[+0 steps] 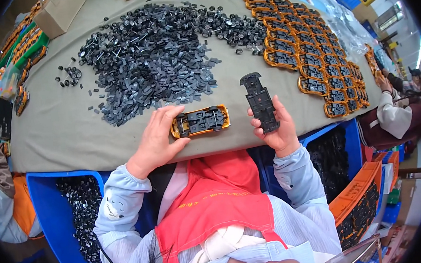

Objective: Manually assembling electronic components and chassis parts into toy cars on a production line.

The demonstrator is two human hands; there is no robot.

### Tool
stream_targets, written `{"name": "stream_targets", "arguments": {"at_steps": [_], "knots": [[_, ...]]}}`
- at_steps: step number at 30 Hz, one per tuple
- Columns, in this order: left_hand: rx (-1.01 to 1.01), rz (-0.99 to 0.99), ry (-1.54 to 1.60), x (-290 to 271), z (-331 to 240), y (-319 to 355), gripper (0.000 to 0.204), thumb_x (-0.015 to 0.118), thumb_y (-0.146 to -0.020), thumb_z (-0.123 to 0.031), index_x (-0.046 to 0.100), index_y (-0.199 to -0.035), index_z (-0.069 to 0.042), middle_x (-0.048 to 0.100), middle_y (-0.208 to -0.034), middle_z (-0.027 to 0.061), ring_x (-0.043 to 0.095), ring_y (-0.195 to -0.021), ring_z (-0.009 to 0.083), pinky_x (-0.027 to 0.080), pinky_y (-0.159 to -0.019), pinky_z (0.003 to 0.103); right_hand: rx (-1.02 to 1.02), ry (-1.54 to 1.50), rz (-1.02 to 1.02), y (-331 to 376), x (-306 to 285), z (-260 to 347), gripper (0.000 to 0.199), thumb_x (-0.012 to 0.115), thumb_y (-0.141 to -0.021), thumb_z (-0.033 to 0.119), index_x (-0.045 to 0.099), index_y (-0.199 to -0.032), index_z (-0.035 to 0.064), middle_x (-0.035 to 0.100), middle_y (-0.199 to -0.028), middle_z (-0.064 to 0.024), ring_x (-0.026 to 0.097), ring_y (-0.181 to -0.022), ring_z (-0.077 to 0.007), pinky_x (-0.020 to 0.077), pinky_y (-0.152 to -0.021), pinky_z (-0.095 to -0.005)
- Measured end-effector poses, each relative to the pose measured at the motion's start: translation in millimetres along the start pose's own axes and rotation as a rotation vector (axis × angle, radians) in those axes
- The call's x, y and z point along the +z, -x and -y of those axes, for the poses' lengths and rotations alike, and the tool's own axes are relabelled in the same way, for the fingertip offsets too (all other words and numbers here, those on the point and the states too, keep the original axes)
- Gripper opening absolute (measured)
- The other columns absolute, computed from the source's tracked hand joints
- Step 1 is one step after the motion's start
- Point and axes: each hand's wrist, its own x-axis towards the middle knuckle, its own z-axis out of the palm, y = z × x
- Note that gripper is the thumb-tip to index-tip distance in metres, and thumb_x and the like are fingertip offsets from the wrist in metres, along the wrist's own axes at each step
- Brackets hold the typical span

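Black plate (259, 99), bottom pinched in right grip (284, 131), left grip (155, 137) pinching orange car (201, 121) end

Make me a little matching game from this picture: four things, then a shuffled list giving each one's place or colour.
Things:
1. Left hand
2. Black chassis plate
3. Apron
4. Rows of orange-edged car bodies

Places or colours:
A. Red
B. On the right side of the table
C. At one end of the upturned toy car
D. In the right hand

Pairs: 1-C, 2-D, 3-A, 4-B.
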Motion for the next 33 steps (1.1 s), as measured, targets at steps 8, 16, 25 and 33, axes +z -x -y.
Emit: {"name": "stream_targets", "arguments": {"at_steps": [8,16,25,33], "knots": [[-0.023,0.057,0.083,-0.9,8.2,-2.4,0.074,0.079,-0.072,-0.008,0.046,-0.138,-0.007,0.056,-0.126,0.0157,0.053,-0.117,0.0363,0.043,-0.101,0.044,-0.248,0.640,0.061,-4.9,29.8,15.1,0.049,0.060,-0.098,0.044,0.057,-0.128,0.0061,0.063,-0.112,-0.0162,0.063,-0.090,-0.0228,0.0542,-0.068,-0.0343],[-0.044,-0.015,0.116,7.2,15.8,3.8,0.078,0.079,-0.071,-0.008,0.044,-0.140,-0.007,0.059,-0.119,0.0150,0.055,-0.108,0.0360,0.044,-0.095,0.044,-0.907,2.012,0.473,-33.2,92.5,-4.2,0.046,0.084,-0.068,0.021,0.069,-0.110,0.0099,0.063,-0.109,-0.0108,0.060,-0.102,-0.0328,0.0481,-0.088,-0.0444],[-0.045,-0.024,0.100,10.7,20.9,8.8,0.084,0.081,-0.070,-0.010,0.041,-0.145,-0.007,0.059,-0.114,0.0139,0.055,-0.104,0.0350,0.044,-0.092,0.044,-0.862,2.108,0.564,-49.2,93.9,-29.7,0.047,0.084,-0.068,0.019,0.068,-0.111,0.0093,0.062,-0.113,-0.0093,0.058,-0.106,-0.0323,0.0467,-0.091,-0.0443],[-0.041,-0.022,0.104,10.9,18.2,5.5,0.087,0.082,-0.069,-0.012,0.041,-0.146,-0.008,0.060,-0.114,0.0130,0.055,-0.107,0.0342,0.044,-0.093,0.044,-0.803,2.116,0.534,-53.7,90.4,-32.3,0.054,0.084,-0.066,0.017,0.066,-0.116,0.0085,0.061,-0.113,-0.0119,0.058,-0.109,-0.0332,0.0486,-0.090,-0.0428]]}}
